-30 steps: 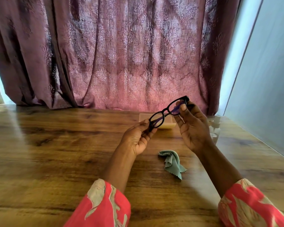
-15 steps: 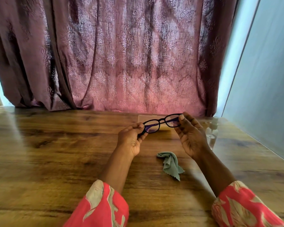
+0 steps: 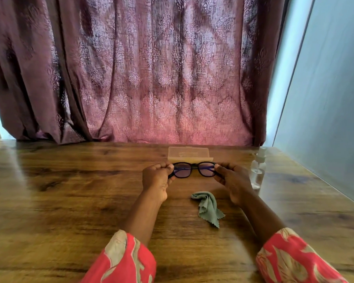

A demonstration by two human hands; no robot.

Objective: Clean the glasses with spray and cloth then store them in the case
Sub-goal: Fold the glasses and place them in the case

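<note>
Glasses (image 3: 194, 170) lower, over wooden table (image 3: 70, 201)

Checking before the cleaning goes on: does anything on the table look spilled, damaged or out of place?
Nothing stands out. Both hands, left hand and right hand, hold the glasses level by their ends. The cloth lies crumpled on the table, the spray bottle stands upright, and no spill shows.

Both forearms are bare from wrist to near the elbow. Left sleeve (image 3: 127, 260): loose fabric, coral red with beige leaf-shaped print. Right sleeve (image 3: 294, 260): same fabric and print. Left hand (image 3: 156, 178) and right hand (image 3: 233, 180): bare.
</note>
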